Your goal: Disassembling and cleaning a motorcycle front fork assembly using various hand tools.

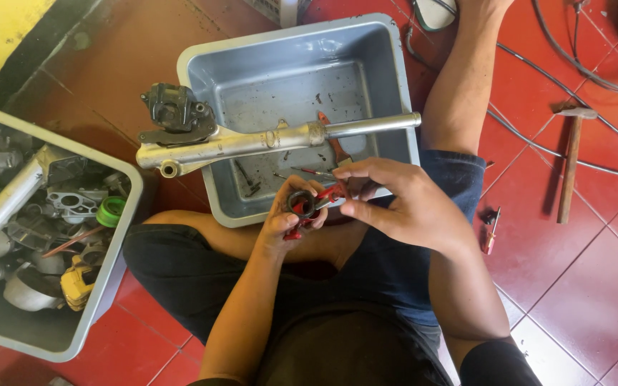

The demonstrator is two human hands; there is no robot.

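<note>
My left hand [285, 220] holds a small black ring-shaped seal [301, 204] together with red-handled pliers [327, 196]. My right hand [395, 200] is closed at the fingertips on the pliers next to the ring. Both hands hover over my lap at the near edge of a grey plastic tub [380, 43]. A silver motorcycle fork leg [252, 143] with a black brake caliper [177, 113] at its left end lies across the tub's rim.
A second grey tub [119, 268] at the left holds several metal engine parts, a green ring and a yellow tool. On the red tiled floor at the right lie a hammer [570, 161], a small screwdriver [493, 229] and cables [574, 64].
</note>
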